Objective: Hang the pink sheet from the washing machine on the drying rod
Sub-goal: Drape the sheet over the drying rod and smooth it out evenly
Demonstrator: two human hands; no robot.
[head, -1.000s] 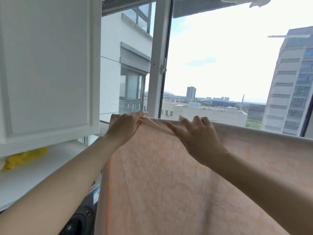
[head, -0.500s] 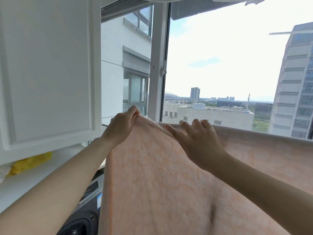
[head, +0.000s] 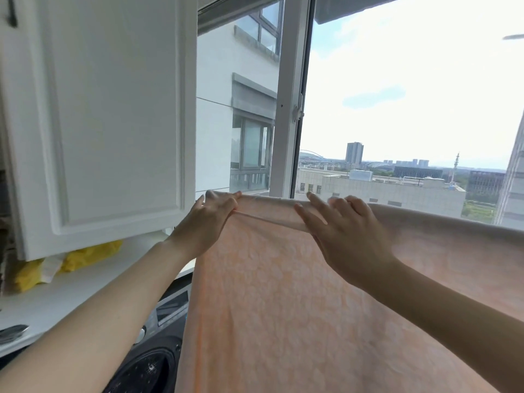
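Left hand [head: 208,219]: the fingers [head: 224,197] are curled over the top fold of the sheet [head: 283,293] at its left end and grip it there. Right hand [head: 344,236]: its fingers lie nearly straight and spread along the same fold, pressing on the cloth; whether the thumb pinches the fold cannot be told. The two hands are near each other, with a short taut band of cloth between them.

The sheet is pink-orange with a faint pale pattern. It hangs down from the fold in a broad panel that fills the lower middle of the view, and its top edge runs on to the right border. The rod is hidden under the fold.

Behind the fold stands a window frame [head: 289,109]. A white cabinet door [head: 99,114] is at upper left. Below it a white surface [head: 85,287] carries a yellow bag [head: 85,255]. A dark washer [head: 153,361] sits beneath the surface, left of the hanging panel.
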